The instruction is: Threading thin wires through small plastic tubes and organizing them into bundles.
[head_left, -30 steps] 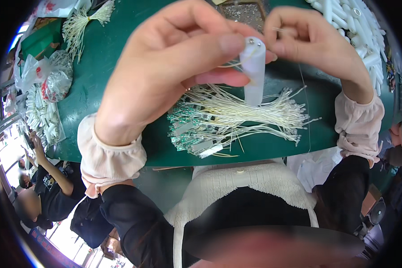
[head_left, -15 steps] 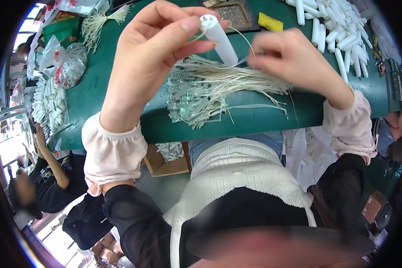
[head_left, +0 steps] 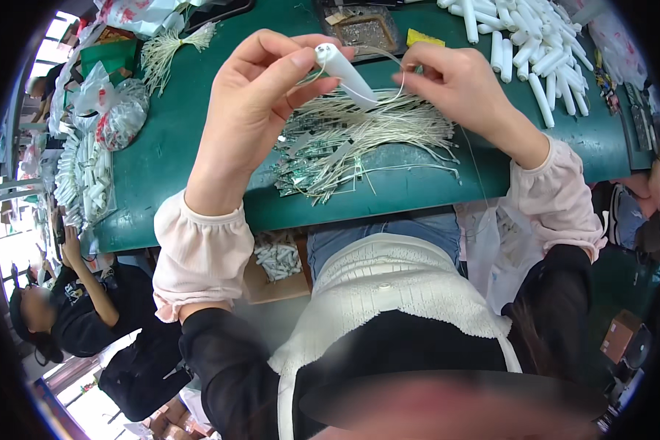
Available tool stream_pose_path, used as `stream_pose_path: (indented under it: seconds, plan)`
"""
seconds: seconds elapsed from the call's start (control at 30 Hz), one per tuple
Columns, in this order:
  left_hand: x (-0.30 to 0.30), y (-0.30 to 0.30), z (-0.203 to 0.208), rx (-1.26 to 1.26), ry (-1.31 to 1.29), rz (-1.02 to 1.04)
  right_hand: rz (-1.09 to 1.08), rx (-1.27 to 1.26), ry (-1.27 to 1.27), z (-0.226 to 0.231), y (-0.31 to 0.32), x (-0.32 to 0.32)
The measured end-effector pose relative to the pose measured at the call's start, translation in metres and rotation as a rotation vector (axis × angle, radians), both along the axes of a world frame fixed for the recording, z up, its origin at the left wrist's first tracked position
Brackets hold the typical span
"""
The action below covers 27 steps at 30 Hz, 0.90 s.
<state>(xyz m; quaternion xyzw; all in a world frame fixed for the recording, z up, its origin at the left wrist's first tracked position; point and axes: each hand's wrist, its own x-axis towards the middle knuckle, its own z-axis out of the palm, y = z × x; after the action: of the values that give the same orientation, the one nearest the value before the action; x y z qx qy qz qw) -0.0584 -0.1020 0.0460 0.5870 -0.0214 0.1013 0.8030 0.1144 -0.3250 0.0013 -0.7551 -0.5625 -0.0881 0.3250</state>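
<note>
Above the table, my left hand (head_left: 251, 99) is closed around the upper end of a white plastic tube (head_left: 350, 79), held tilted with its capped end toward me. Thin pale wires come from that end and curve around the tube. My right hand (head_left: 455, 86), to the right, is closed in a pinch on a pale wire (head_left: 402, 82) that loops across to the tube; its exact grip point is partly hidden by the fingers. Below both hands lies a spread pile of white wires (head_left: 396, 126), with small clear and greenish parts (head_left: 304, 158) at its left end.
White tubes (head_left: 543, 48) are heaped at the table's far right. A metal tray (head_left: 363, 29) and yellow sponge (head_left: 424, 38) sit at the back. Plastic bags (head_left: 121, 114), a tied wire bundle (head_left: 169, 55) and more white pieces (head_left: 88, 172) lie left. A co-worker (head_left: 88, 301) is at far left.
My left hand and the tube have come a little nearer to me. My right hand, blurred before, is now steadier, pinching the wire. The view has shifted slightly.
</note>
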Motion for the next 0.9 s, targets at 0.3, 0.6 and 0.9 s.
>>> stream_pose_path:
  seconds: [0.3,0.6,0.9]
  plan:
    - [-0.003,0.027,0.000,-0.386,-0.162,0.089,0.110,-0.417,0.223,0.008,-0.015,0.005]
    - [-0.004,0.021,-0.014,-0.182,-0.089,0.069,0.181,-0.364,0.094,0.017,-0.005,-0.011]
    - [-0.004,0.018,-0.015,-0.252,-0.110,0.018,0.177,-0.240,0.330,0.035,0.008,0.006]
